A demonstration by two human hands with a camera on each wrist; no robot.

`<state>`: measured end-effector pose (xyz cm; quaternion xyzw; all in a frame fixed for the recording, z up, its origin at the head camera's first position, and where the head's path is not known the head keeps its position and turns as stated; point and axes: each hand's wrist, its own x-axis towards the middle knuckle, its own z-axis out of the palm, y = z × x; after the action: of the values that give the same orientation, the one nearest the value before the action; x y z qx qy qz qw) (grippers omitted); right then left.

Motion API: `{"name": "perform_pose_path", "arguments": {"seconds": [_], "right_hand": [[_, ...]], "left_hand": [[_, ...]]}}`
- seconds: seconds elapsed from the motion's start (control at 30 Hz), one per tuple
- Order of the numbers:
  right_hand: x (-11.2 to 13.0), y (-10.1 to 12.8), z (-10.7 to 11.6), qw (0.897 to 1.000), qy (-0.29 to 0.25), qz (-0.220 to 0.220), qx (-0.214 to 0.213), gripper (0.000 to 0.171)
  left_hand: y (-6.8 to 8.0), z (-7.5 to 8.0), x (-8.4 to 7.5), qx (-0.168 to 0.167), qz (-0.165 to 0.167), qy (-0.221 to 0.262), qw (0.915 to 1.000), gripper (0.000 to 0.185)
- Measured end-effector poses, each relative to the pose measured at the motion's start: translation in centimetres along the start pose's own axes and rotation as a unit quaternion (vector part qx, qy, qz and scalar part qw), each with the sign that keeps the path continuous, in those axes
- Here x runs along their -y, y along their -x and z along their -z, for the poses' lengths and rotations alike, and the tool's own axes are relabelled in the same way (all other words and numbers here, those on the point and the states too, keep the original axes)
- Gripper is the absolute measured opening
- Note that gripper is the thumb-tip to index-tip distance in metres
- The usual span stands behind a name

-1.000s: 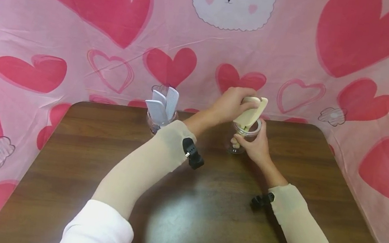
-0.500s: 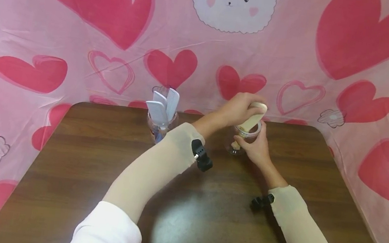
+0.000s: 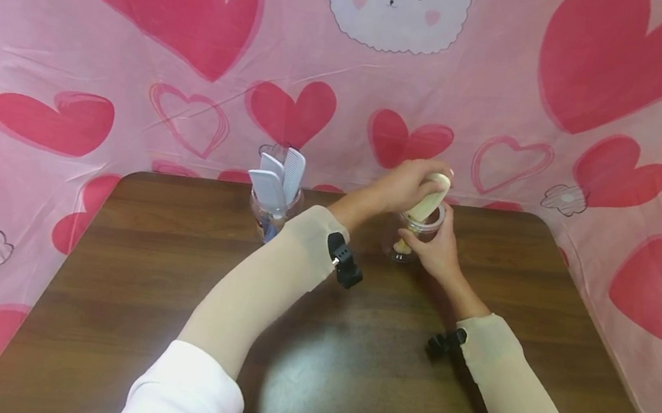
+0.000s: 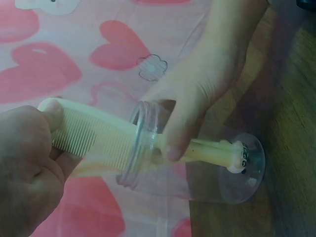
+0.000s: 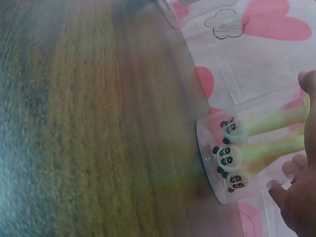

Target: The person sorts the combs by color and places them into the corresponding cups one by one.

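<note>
My left hand (image 3: pixel 411 185) pinches the top end of a pale yellow comb (image 3: pixel 427 201) over the right-hand jar. In the left wrist view the comb (image 4: pixel 96 133) reaches through the jar's mouth, its teeth partly outside, and the left hand (image 4: pixel 24 163) holds its wide end. My right hand (image 3: pixel 438 244) grips the clear jar (image 3: pixel 402 256) around its upper part, thumb at the near side. Several yellow handles tipped with panda heads (image 5: pixel 227 157) stand at the jar's bottom in the right wrist view. Fingers of the left hand hide the tops of the other yellow combs.
A second clear jar (image 3: pixel 256 208) with several pale blue-white combs (image 3: pixel 271 189) stands to the left, near my left forearm. Both jars are near the back edge of the brown wooden table (image 3: pixel 349 360). A pink heart-patterned cloth (image 3: pixel 234 36) hangs behind.
My left hand has moved down and slightly right, lowering the yellow comb deeper into the jar; it barely moves in the last half second. The right hand keeps its grip on the jar.
</note>
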<state>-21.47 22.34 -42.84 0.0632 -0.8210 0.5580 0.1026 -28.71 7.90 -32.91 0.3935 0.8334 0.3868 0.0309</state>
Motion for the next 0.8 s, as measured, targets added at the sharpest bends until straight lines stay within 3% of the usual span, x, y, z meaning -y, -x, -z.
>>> {"name": "perform_pose_path", "arguments": {"seconds": [0.17,0.37,0.57,0.8], "right_hand": [[0.03,0.04,-0.02,1.000,0.005,0.001,-0.003,0.087],[0.16,0.07,-0.10,1.000,0.007,0.008,-0.007,0.087],[0.38,-0.04,-0.15,1.000,0.010,0.011,-0.007,0.088],[0.58,0.18,-0.12,1.000,0.013,-0.006,-0.006,0.085]], "left_hand": [[0.21,-0.21,0.22,0.023,0.009,-0.023,0.9994,0.022],[0.38,-0.44,0.41,0.040,-0.015,-0.059,0.9974,0.024],[0.48,-0.50,0.66,0.027,0.000,-0.045,0.9986,0.029],[0.54,-0.80,0.78,0.008,-0.001,0.007,0.9999,0.035]]}}
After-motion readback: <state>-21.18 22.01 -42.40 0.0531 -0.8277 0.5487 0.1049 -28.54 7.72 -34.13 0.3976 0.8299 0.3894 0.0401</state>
